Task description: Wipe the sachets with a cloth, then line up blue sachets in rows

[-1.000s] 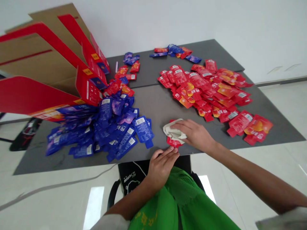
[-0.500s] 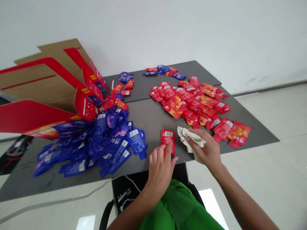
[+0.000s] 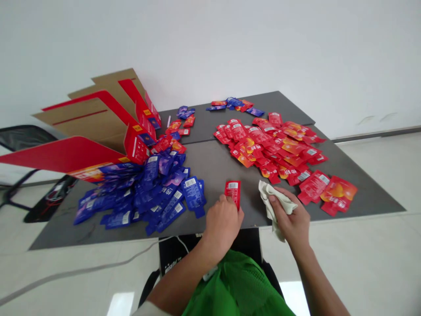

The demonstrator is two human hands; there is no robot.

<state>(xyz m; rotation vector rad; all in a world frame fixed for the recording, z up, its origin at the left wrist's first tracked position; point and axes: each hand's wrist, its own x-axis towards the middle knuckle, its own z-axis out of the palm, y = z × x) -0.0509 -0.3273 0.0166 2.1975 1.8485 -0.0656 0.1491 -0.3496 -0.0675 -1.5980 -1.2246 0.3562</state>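
Note:
My left hand (image 3: 223, 227) pinches the lower end of a red foil sachet (image 3: 233, 192) near the front edge of the grey table (image 3: 210, 166). My right hand (image 3: 290, 215) grips a crumpled off-white cloth (image 3: 274, 207) a little to the right. Beyond that hand lies a large spread of red sachets (image 3: 268, 149). A heap of blue sachets (image 3: 148, 193) lies to the left of my left hand, not touching it.
Red-printed flattened cardboard cartons (image 3: 98, 127) lean over the table's left side. Small mixed sachet groups (image 3: 232, 104) lie at the back. A black chair (image 3: 24, 138) stands at left, and a cable (image 3: 98, 259) crosses the floor.
The red sachet now lies uncovered in my left hand's grip, and the cloth has moved right with my right hand. The table sits lower and smaller in view than a second ago.

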